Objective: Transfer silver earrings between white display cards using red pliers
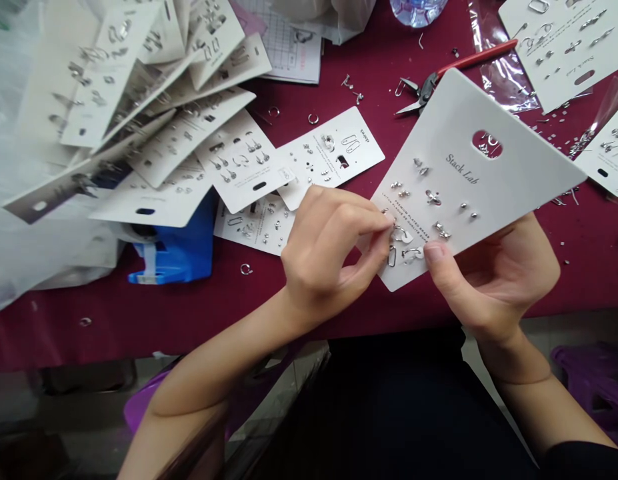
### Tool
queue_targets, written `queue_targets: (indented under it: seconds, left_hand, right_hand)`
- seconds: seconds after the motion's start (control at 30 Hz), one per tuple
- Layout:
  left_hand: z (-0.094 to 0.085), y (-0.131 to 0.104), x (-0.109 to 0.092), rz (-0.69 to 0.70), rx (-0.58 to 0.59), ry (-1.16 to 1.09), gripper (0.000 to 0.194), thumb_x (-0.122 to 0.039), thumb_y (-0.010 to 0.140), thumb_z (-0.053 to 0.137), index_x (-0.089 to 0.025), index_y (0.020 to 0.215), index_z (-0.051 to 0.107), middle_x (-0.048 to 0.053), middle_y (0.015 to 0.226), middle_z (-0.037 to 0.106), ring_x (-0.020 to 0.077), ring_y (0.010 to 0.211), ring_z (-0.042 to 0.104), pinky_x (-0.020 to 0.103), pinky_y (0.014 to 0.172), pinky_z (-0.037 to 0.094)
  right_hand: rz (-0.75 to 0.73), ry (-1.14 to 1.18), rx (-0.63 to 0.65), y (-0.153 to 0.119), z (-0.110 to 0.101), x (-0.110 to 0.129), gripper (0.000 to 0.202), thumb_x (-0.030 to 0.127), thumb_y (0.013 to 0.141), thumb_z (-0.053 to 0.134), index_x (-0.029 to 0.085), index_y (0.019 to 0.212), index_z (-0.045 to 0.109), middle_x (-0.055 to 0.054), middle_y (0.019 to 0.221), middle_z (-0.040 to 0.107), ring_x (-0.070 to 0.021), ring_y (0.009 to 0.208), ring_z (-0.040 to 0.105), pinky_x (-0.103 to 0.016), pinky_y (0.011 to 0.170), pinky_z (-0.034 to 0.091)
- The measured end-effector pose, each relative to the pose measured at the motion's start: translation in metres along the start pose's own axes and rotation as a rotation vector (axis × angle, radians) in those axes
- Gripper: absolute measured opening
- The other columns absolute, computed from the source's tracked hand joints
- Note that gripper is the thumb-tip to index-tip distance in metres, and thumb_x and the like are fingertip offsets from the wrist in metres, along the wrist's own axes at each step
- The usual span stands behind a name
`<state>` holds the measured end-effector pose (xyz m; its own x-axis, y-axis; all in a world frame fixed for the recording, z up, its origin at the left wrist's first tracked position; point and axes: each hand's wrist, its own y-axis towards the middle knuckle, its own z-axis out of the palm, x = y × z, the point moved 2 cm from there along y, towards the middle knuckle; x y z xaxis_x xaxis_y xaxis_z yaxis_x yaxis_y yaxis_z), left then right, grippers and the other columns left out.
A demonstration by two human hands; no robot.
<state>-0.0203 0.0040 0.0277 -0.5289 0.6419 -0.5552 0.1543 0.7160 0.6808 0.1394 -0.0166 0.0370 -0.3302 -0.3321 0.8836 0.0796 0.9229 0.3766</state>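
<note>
My right hand (499, 273) grips a white earring card (439, 133) printed "Stack Lab", its thumb on the front and the other fingers behind. The card is tilted above the table and carries several silver studs and small hoop earrings. At the card's left edge, my left hand (333, 247) is closed in a pinch beside a hoop earring (401, 233). Its fingertips hide whatever they hold. Under and behind my left hand lies another filled earring card (333, 150).
A heap of filled earring cards (189, 127) leans at the left, by a blue tape dispenser (181, 250) and plastic bags (19, 267). Red-handled cutters (429, 87) lie behind my card. Loose rings and metal bits are strewn over the dark red tablecloth (189, 320). More cards (563, 50) lie at right.
</note>
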Motion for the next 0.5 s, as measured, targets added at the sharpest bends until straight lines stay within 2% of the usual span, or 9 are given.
queue_targets:
  seconds: [0.1, 0.23, 0.37, 0.43, 0.5]
  left_hand:
    - [-0.0020, 0.0009, -0.0011, 0.004, 0.007, -0.001, 0.021, -0.008, 0.082, 0.070, -0.026, 0.093, 0.065, 0.000, 0.077, 0.070, 0.0179, 0.071, 0.066, 0.036, 0.059, 0.051]
    - [-0.0019, 0.0009, -0.0006, -0.001, 0.030, -0.004, 0.021, -0.011, 0.084, 0.070, -0.027, 0.097, 0.065, 0.001, 0.080, 0.070, 0.0187, 0.074, 0.065, 0.036, 0.060, 0.050]
    - [-0.0026, 0.0008, 0.0027, -0.002, -0.024, 0.042, 0.017, -0.012, 0.080, 0.074, -0.024, 0.088, 0.065, 0.000, 0.073, 0.063, 0.0158, 0.071, 0.059, 0.038, 0.061, 0.043]
    - [-0.0040, 0.0013, 0.0055, -0.037, -0.019, 0.013, 0.011, -0.018, 0.081, 0.075, -0.023, 0.086, 0.066, 0.003, 0.082, 0.062, 0.0179, 0.081, 0.060, 0.040, 0.067, 0.046]
    - [-0.0045, 0.0020, 0.0085, -0.114, 0.063, -0.103, 0.008, -0.020, 0.085, 0.072, -0.025, 0.089, 0.067, 0.006, 0.096, 0.065, 0.0203, 0.096, 0.062, 0.040, 0.073, 0.052]
  right_hand:
    - [-0.073, -0.010, 0.028, -0.0013, -0.0001, -0.0018, 0.025, 0.015, 0.084, 0.070, 0.031, 0.103, 0.067, 0.000, 0.084, 0.072, -0.0240, 0.099, 0.072, -0.040, 0.091, 0.062]
    - [-0.133, 0.042, 0.041, -0.0042, -0.0003, -0.0059, 0.034, 0.009, 0.082, 0.070, 0.031, 0.109, 0.066, 0.002, 0.086, 0.073, -0.0149, 0.072, 0.070, -0.028, 0.065, 0.061]
    - [-0.131, 0.060, 0.064, -0.0051, -0.0013, -0.0078, 0.029, 0.008, 0.081, 0.070, 0.029, 0.101, 0.068, 0.001, 0.088, 0.074, -0.0161, 0.072, 0.070, -0.031, 0.064, 0.059]
    - [-0.117, 0.066, 0.083, -0.0024, -0.0017, -0.0055, 0.023, 0.009, 0.081, 0.070, 0.028, 0.094, 0.068, 0.001, 0.088, 0.074, -0.0180, 0.072, 0.070, -0.033, 0.065, 0.060]
    - [-0.111, 0.077, 0.082, 0.0023, -0.0021, -0.0016, 0.018, 0.010, 0.079, 0.071, 0.027, 0.084, 0.068, 0.000, 0.081, 0.073, -0.0201, 0.072, 0.071, -0.035, 0.066, 0.061]
